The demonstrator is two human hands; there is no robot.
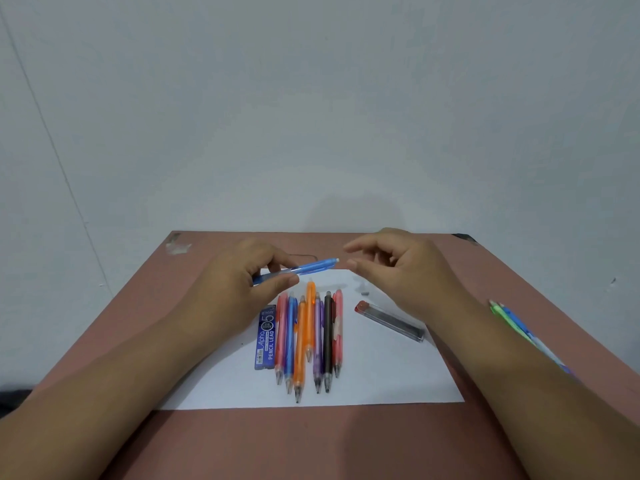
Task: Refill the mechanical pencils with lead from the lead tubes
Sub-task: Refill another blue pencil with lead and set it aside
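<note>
Fingers of the left hand (239, 289) pinch a blue mechanical pencil (298, 269); the right hand (398, 271), loosely spread, hovers just beside its cap end.

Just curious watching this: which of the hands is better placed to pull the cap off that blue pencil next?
Probably the right hand. It is free, fingers loosely open, right beside the white cap end of the blue pencil, while the left hand already grips that pencil's barrel.

Reddish-brown table (346, 445), white paper sheet (381, 375) on it, colored pencils (519, 327) at right edge
</note>
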